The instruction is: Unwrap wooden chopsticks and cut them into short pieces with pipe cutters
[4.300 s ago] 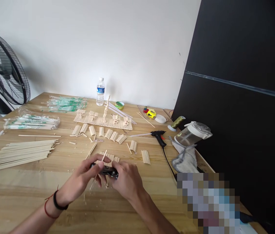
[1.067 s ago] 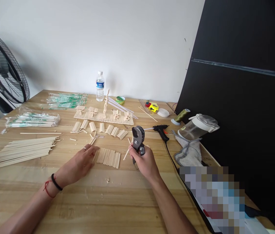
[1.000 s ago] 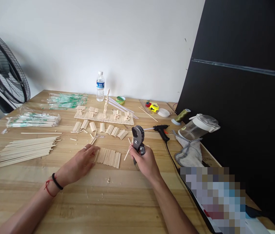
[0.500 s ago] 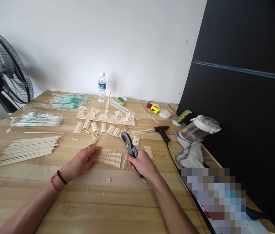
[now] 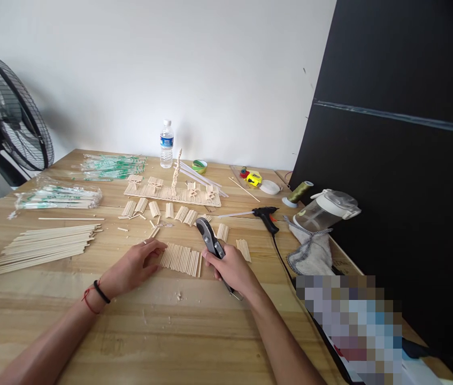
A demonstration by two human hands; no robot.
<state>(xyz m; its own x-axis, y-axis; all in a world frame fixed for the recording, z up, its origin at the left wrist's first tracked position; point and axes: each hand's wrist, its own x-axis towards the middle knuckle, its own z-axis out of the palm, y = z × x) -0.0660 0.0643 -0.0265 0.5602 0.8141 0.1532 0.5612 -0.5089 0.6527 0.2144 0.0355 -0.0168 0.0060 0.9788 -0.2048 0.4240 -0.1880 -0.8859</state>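
Note:
A row of short wooden stick pieces [image 5: 180, 259] lies side by side on the table in front of me. At its left end is my left hand [image 5: 141, 263], resting with bent, parted fingers and fingertips by the edge pieces. My right hand [image 5: 228, 267] grips grey-and-black pruning shears [image 5: 210, 238], jaws pointing up and away. Its fingertips are close to the row's right end, where one stick [image 5: 199, 264] stands against the others. Farther back, several small slatted panels [image 5: 182, 213] lie before a stick-built model [image 5: 170, 195] with a tall post.
Long sticks [image 5: 45, 243] and bagged sticks [image 5: 58, 197] lie at left, near a fan [image 5: 9, 112]. A water bottle [image 5: 166, 145] stands behind. At right are a glue gun [image 5: 266, 218], a thread spool [image 5: 300, 193], a clear jug [image 5: 322, 211] and a cloth [image 5: 312, 251].
The loose stick at the right has moved left against the row. My right hand has shifted slightly left with the shears. My left hand stays at the row's left end.

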